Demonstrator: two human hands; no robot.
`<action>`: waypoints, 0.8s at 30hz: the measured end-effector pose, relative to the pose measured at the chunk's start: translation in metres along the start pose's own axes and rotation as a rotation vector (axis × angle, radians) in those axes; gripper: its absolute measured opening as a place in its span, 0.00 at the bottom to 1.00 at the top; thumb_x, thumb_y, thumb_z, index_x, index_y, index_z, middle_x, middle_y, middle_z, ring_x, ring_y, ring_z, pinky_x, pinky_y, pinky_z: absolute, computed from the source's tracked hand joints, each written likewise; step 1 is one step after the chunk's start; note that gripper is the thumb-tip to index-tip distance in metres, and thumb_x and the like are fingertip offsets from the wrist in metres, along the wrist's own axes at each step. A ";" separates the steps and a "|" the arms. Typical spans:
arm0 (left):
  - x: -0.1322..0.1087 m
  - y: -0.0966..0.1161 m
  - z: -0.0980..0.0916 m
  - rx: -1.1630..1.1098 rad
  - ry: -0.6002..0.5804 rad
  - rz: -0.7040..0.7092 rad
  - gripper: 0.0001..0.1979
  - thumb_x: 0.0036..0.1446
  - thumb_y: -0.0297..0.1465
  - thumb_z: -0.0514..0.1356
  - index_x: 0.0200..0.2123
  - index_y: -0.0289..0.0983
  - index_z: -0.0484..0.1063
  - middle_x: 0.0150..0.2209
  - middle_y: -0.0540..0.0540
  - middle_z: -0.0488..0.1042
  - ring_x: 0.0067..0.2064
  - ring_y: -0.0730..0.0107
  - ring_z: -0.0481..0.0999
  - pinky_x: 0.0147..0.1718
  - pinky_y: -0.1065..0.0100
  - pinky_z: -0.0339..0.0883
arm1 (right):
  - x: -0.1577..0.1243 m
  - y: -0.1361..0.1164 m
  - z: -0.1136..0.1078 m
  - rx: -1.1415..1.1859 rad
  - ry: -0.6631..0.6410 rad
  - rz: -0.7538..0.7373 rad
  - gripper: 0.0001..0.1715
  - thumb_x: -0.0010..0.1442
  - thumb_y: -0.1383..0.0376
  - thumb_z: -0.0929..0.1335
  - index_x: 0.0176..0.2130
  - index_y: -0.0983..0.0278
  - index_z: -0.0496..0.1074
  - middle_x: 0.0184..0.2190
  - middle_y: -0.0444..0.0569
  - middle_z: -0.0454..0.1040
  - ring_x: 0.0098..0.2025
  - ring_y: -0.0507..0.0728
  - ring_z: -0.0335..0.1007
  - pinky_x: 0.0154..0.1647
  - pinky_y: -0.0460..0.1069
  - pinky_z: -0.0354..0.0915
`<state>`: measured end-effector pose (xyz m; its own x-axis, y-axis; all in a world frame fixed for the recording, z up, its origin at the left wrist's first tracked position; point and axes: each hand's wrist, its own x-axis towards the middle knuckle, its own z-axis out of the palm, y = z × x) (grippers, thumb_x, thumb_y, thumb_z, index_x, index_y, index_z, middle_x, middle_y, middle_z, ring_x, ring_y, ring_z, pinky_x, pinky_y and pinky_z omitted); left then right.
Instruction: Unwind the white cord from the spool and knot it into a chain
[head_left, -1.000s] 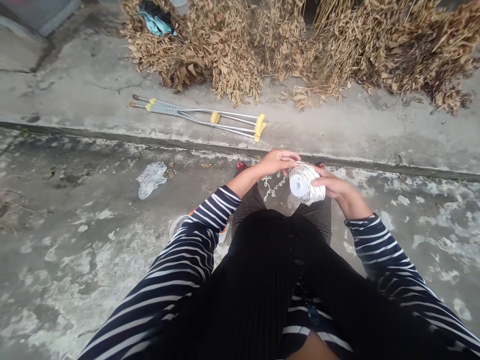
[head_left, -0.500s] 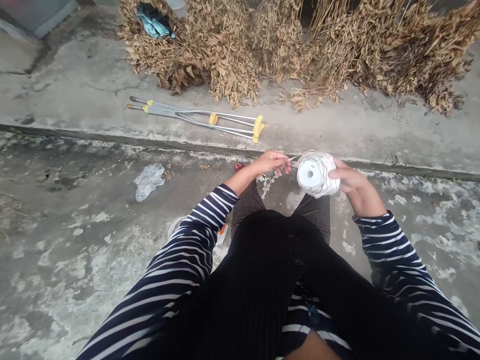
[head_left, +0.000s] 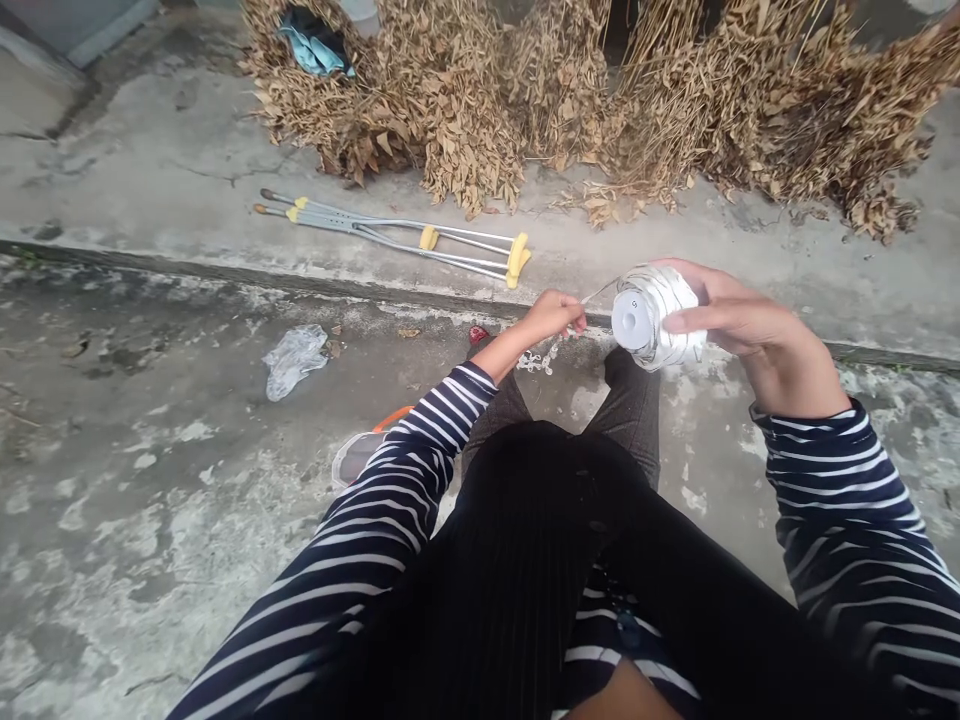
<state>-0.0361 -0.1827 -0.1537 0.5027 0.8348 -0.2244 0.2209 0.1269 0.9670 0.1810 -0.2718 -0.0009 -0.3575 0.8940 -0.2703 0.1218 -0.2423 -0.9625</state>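
My right hand (head_left: 739, 305) is wrapped round a white spool (head_left: 661, 318) wound with thin white cord or ribbon; its flat round end with a centre hole and a small mark faces left. From the spool a short strand (head_left: 600, 292) runs to my left hand (head_left: 555, 315), whose closed fingers pinch it. Below my left hand, a small loose pile of the same-looking white strand (head_left: 538, 361) lies on the ground between my feet.
Beyond my hands, two metal crutches (head_left: 390, 232) with yellow pads lie on a raised concrete ledge (head_left: 187, 215). Dry leafy stalks (head_left: 555, 90) are heaped behind, a blue and black cloth (head_left: 315, 48) on them. A crumpled clear plastic bag (head_left: 294, 360) and a partly hidden container (head_left: 356, 457) are at left.
My right hand has lifted the spool up and to the right and tilted it. My left hand has shifted slightly right, still pinching the strand.
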 end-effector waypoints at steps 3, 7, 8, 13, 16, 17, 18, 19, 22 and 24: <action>0.011 0.015 -0.001 0.066 0.112 0.057 0.16 0.61 0.24 0.59 0.20 0.32 0.73 0.26 0.45 0.77 0.26 0.74 0.75 0.28 0.73 0.67 | -0.005 -0.008 0.009 0.018 0.004 -0.061 0.36 0.40 0.64 0.83 0.50 0.61 0.77 0.41 0.46 0.78 0.39 0.55 0.74 0.38 0.48 0.72; 0.023 0.037 0.002 0.029 0.108 0.114 0.18 0.66 0.27 0.60 0.21 0.32 0.70 0.22 0.49 0.71 0.23 0.76 0.72 0.31 0.71 0.69 | -0.009 -0.022 0.018 0.032 0.031 -0.160 0.37 0.39 0.64 0.83 0.49 0.62 0.75 0.39 0.44 0.77 0.38 0.54 0.72 0.37 0.47 0.69; 0.024 0.041 0.004 -0.010 0.092 0.123 0.18 0.66 0.27 0.60 0.22 0.32 0.70 0.23 0.49 0.71 0.23 0.77 0.72 0.31 0.71 0.70 | -0.010 -0.026 0.019 0.036 0.048 -0.181 0.36 0.39 0.65 0.83 0.48 0.62 0.76 0.37 0.44 0.76 0.37 0.53 0.71 0.35 0.46 0.68; 0.025 0.047 0.017 -0.158 0.029 0.113 0.14 0.68 0.28 0.59 0.28 0.31 0.72 0.27 0.46 0.77 0.24 0.78 0.74 0.31 0.71 0.72 | -0.008 -0.038 0.018 0.084 0.166 -0.255 0.34 0.37 0.65 0.82 0.45 0.61 0.77 0.37 0.44 0.78 0.38 0.53 0.72 0.36 0.46 0.69; 0.026 0.045 0.020 -0.170 0.022 0.075 0.12 0.67 0.28 0.60 0.30 0.31 0.73 0.27 0.46 0.79 0.25 0.78 0.74 0.30 0.73 0.72 | -0.005 -0.037 0.015 0.070 0.178 -0.270 0.33 0.37 0.62 0.82 0.44 0.62 0.77 0.36 0.45 0.78 0.36 0.54 0.73 0.35 0.47 0.69; 0.027 0.044 0.020 -0.167 0.028 0.066 0.11 0.67 0.28 0.60 0.30 0.31 0.73 0.26 0.46 0.79 0.25 0.78 0.74 0.30 0.74 0.72 | -0.006 -0.036 0.014 0.067 0.179 -0.267 0.32 0.37 0.62 0.82 0.44 0.62 0.77 0.36 0.45 0.78 0.36 0.54 0.73 0.35 0.47 0.69; 0.029 0.043 0.019 -0.165 0.039 0.058 0.11 0.66 0.28 0.60 0.30 0.31 0.73 0.26 0.46 0.79 0.25 0.78 0.74 0.30 0.75 0.72 | -0.006 -0.036 0.013 0.068 0.184 -0.270 0.33 0.37 0.62 0.82 0.44 0.62 0.77 0.36 0.45 0.78 0.37 0.55 0.74 0.35 0.47 0.69; 0.030 0.041 0.018 -0.166 0.050 0.048 0.12 0.66 0.27 0.60 0.29 0.31 0.73 0.26 0.45 0.79 0.26 0.78 0.75 0.31 0.74 0.73 | -0.008 -0.037 0.012 0.073 0.192 -0.287 0.34 0.36 0.62 0.83 0.45 0.62 0.78 0.37 0.45 0.78 0.39 0.56 0.75 0.36 0.48 0.70; 0.034 0.027 0.012 -0.208 0.076 -0.012 0.14 0.67 0.27 0.58 0.27 0.31 0.72 0.28 0.43 0.80 0.28 0.75 0.77 0.33 0.71 0.75 | -0.017 -0.045 0.013 0.082 0.209 -0.428 0.38 0.36 0.60 0.84 0.48 0.57 0.78 0.44 0.46 0.80 0.53 0.63 0.77 0.49 0.52 0.74; 0.033 0.012 0.010 -0.260 0.055 -0.036 0.15 0.68 0.27 0.56 0.28 0.30 0.72 0.30 0.41 0.81 0.30 0.74 0.78 0.34 0.70 0.76 | -0.023 -0.054 0.017 0.083 0.222 -0.505 0.39 0.39 0.59 0.83 0.52 0.52 0.78 0.51 0.46 0.80 0.64 0.68 0.71 0.57 0.56 0.74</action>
<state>-0.0084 -0.1584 -0.1504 0.4507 0.8542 -0.2592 0.0124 0.2844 0.9586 0.1664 -0.2857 0.0566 -0.1481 0.9624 0.2275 -0.0910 0.2158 -0.9722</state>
